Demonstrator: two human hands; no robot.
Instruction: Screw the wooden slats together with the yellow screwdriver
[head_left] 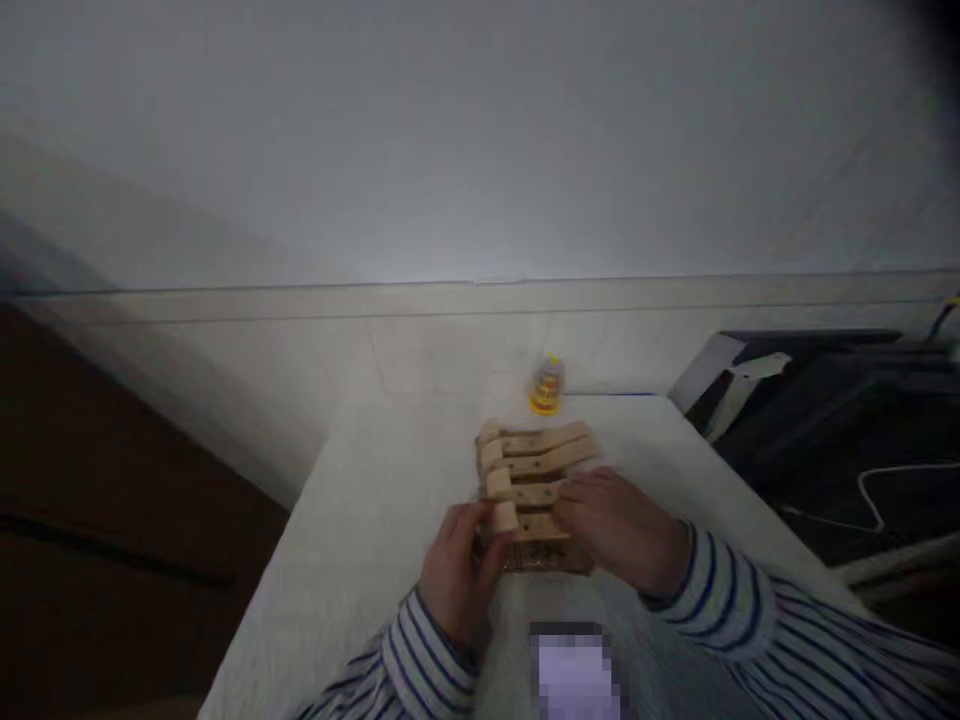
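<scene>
Several pale wooden strips [535,494] lie side by side on a dark, patterned flat base [546,558]. Each strip has a dark spot along it and a small wooden block on its left end. My left hand [459,570] pinches the nearest wooden block [505,517] between thumb and fingers, at the left end of the nearest wooden strip [541,527]. At the opposite end, my right hand [611,525] has its fingers closed round that strip's right end; its fingertips partly cover the neighbouring strip as well. Blur hides the exact finger contact.
Behind the strips, by the wall, stands a small clear bottle with a yellow base [545,388]. A pixelated phone-like object [576,675] lies at the table's front. Dark equipment with a white cable [862,490] is to the right, a dark brown surface [112,520] to the left.
</scene>
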